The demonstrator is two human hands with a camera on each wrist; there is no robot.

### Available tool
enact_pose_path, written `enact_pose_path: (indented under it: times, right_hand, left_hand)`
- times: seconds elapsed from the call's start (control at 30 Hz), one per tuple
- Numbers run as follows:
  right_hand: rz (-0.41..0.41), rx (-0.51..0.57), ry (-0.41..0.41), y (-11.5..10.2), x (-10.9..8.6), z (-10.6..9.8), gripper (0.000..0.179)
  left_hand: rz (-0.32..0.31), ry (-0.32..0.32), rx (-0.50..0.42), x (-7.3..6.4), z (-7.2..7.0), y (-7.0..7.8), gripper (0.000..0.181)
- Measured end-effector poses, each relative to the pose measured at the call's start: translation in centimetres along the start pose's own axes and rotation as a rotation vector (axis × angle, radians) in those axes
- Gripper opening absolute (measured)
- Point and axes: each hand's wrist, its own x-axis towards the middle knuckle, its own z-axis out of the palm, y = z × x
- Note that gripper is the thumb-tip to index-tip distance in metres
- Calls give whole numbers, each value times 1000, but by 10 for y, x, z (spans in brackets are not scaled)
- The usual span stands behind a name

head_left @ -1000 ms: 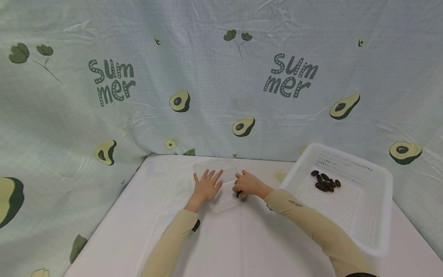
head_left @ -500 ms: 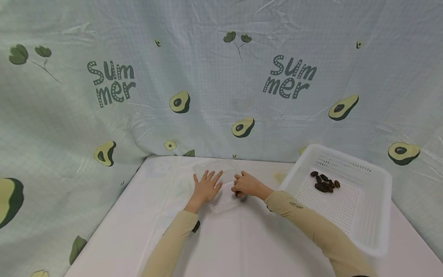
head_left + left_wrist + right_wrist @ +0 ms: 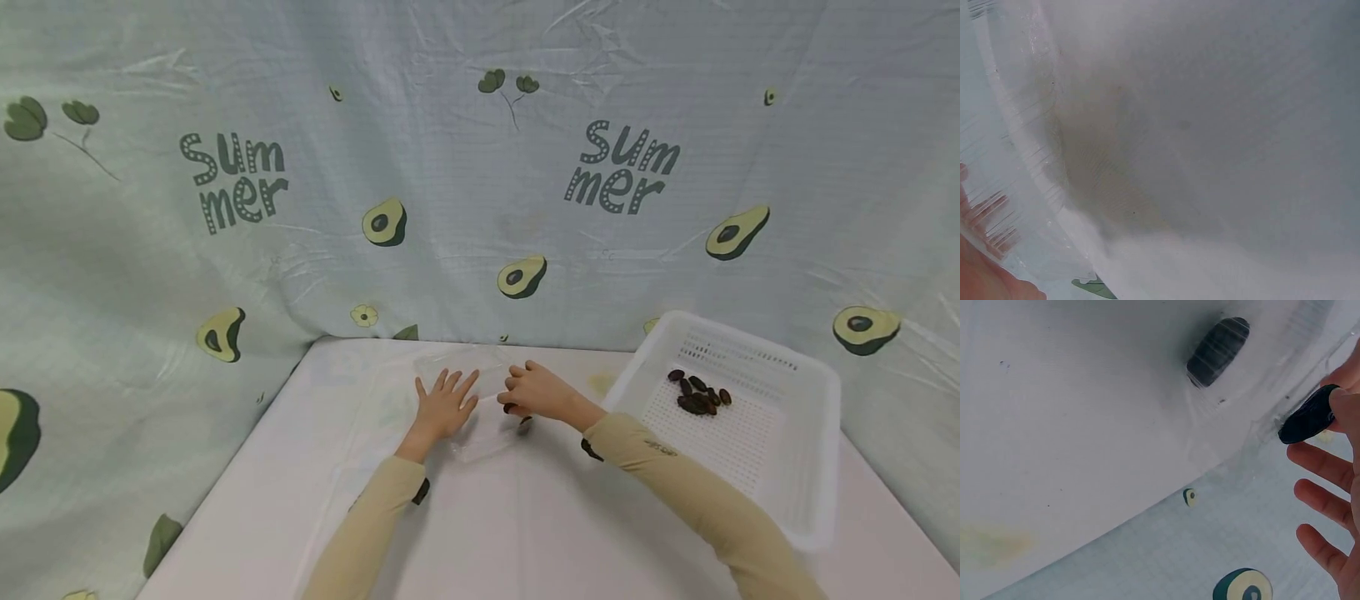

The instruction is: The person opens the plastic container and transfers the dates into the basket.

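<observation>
A clear plastic container lies on the table in the head view, its outline faint. My left hand rests at its left side with fingers spread; the left wrist view shows some of its fingers through ribbed clear plastic. My right hand is at the container's right side. Between its thumb and forefinger it pinches a dark oval date-like fruit, while the other fingers stay extended. A second dark oval fruit shows through the clear plastic, apart from the hand.
A white perforated basket stands on the right of the white table, with several dark brown oval fruits inside. Behind the table hangs a pale curtain printed with avocados.
My right hand has risen slightly with the pinched date-like fruit, and the second fruit now shows apart below it. The left hand stays spread in place; the head view has shifted slightly.
</observation>
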Motion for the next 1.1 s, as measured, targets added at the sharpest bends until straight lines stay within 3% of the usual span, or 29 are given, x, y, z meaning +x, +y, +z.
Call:
enact_pose_path:
  times: [0.4,0.63,0.73,0.87,1.0,1.1]
  right_hand:
    - [69,78,215,19,-25,-51,14]
    - [141,67,232,38,-64,-78,22]
    - [158,53,254,49,-85,-81,26]
    - [177,29,300,65,-116,-76,17]
    - [215,-6,316,80,-147,-65,49]
    - [247,-46,312,91,-168,-55,53]
  left_hand:
    - [6,-5,-16,0,0,-1,47]
    - [10,-17,-25,0,-1,-2,48]
    - [17,-15,-25,0,-1,-2,48]
    - [22,-13,-28,1,-1,-3,48]
    - [16,-22,-32,1,-2,-3,48]
    - [13,-26,-37,2,-3,-2,48]
